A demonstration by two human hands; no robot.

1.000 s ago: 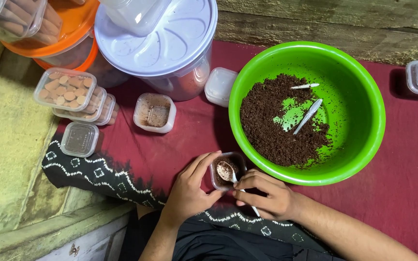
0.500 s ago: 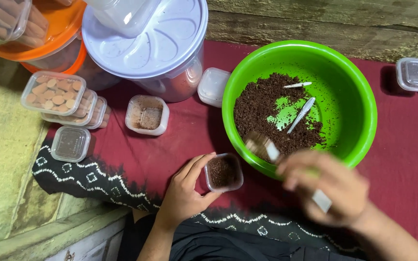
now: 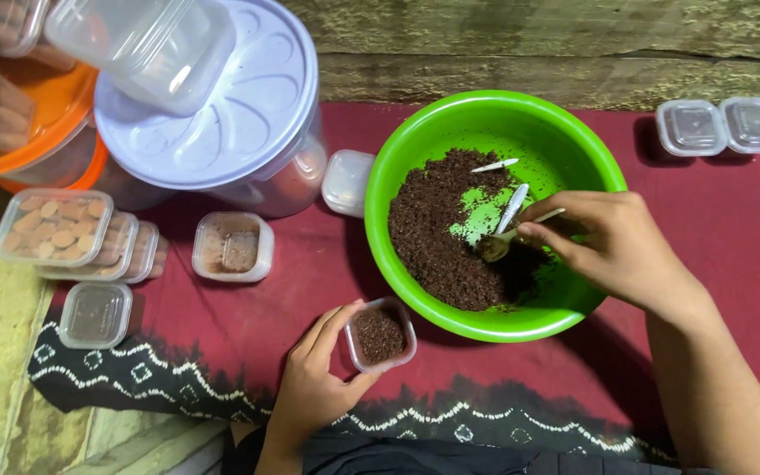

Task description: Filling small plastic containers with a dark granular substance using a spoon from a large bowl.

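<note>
At the far left, stacked clear tubs of round biscuits [image 3: 53,230] sit on the red cloth [image 3: 732,264], with an empty lidded tub [image 3: 95,314] nearer and an open tub with brown residue [image 3: 232,247] just to their right. Behind stands a large lidded plastic jar [image 3: 222,132].

The left hand [image 3: 314,387] steadies a small clear tub [image 3: 381,334], fingers wrapped around its left side and near edge; it is partly filled with dark crumb and stands on the cloth just near of the green bowl [image 3: 415,158].

The right hand [image 3: 613,242] reaches into the bowl, fingers pinched on a small plastic spoon [image 3: 499,244] whose tip dips into the dark brown crumb mixture [image 3: 437,233]. Two more white spoons [image 3: 510,207] lie in the bowl.

To scoop well, it seems best to take a level spoonful and keep the tub close under the rim so little spills.

Half a second ago the right hand was blurred above the near rim; now it is inside the bowl. The tub has stayed put.
</note>
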